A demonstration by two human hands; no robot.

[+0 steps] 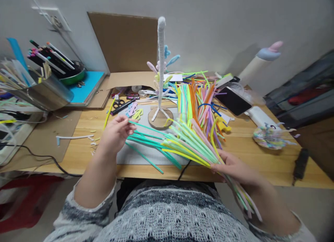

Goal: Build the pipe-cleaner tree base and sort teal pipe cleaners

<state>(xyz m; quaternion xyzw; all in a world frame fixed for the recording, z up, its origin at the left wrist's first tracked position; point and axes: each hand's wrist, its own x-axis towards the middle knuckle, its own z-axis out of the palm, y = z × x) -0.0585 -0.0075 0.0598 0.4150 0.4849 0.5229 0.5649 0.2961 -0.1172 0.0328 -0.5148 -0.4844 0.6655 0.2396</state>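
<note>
My left hand [118, 132] is closed in a pinch on the end of a teal pipe cleaner [148, 126] over the grey mat [122, 156]. Several more teal pipe cleaners [146, 141] lie beside and below it. On the right, my right hand [231, 165] wraps round a bundle of green, yellow and pink pipe cleaners [195, 141], whose front ends fan out over the mat. A white wrapped stem [161, 61] stands upright on a round cardboard base [156, 122] behind the hands.
Loose multicoloured pipe cleaners [191, 102] lie behind the bundle. A phone [236, 101], a white bottle [254, 66] and a fluffy pastel piece [270, 135] are at the right. Scissors [118, 103], a metal pot [49, 95] and a pen holder [74, 76] are at the left.
</note>
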